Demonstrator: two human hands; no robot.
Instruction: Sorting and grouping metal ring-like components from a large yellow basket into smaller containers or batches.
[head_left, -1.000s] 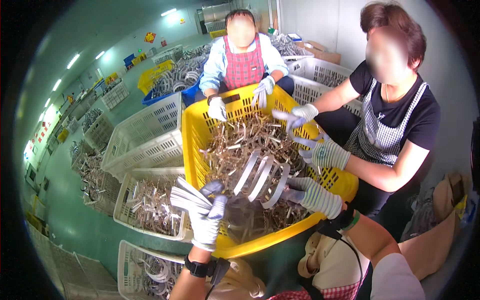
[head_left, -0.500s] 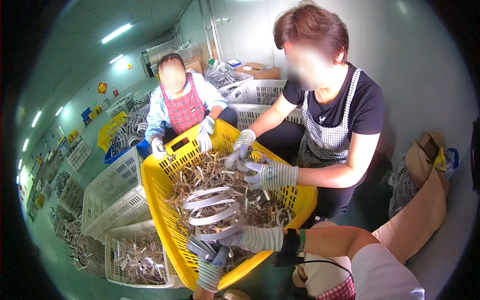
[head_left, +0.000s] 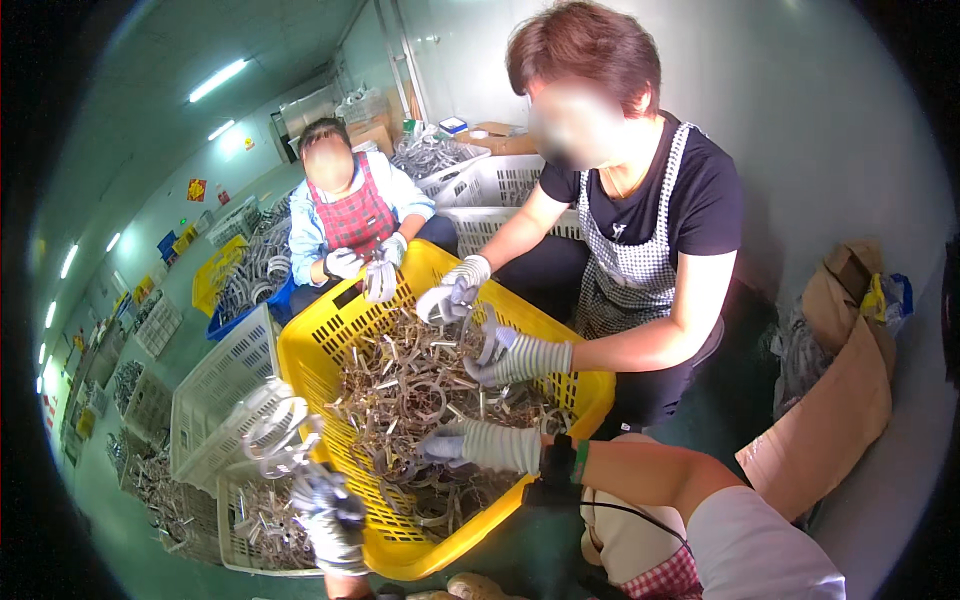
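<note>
A yellow plastic basket (head_left: 295, 350) holds a tangled pile of small metal parts (head_left: 405, 380), some of them ring-shaped. My left hand (head_left: 335, 515), in a striped glove, is closed on a bunch of silvery metal bands (head_left: 280, 430). They hang past the basket's left rim, smeared by motion. Over the pile, near the basket's front right side, lies my right hand (head_left: 490, 446). It also wears a striped glove; its fingers reach out to the left among the parts. A dark strap circles that wrist.
Across the basket, a co-worker's gloved hands (head_left: 525, 357) handle curved metal bands. Another co-worker's gloved hands (head_left: 345, 263) hold bands at the far rim. White crates (head_left: 225, 390) stand to the left, one with metal parts. Flattened cardboard (head_left: 830, 390) leans at the right.
My left hand has swung left out of the basket with the bands. My right hand has come away from them and moved slightly up over the pile. The view has shifted a little.
</note>
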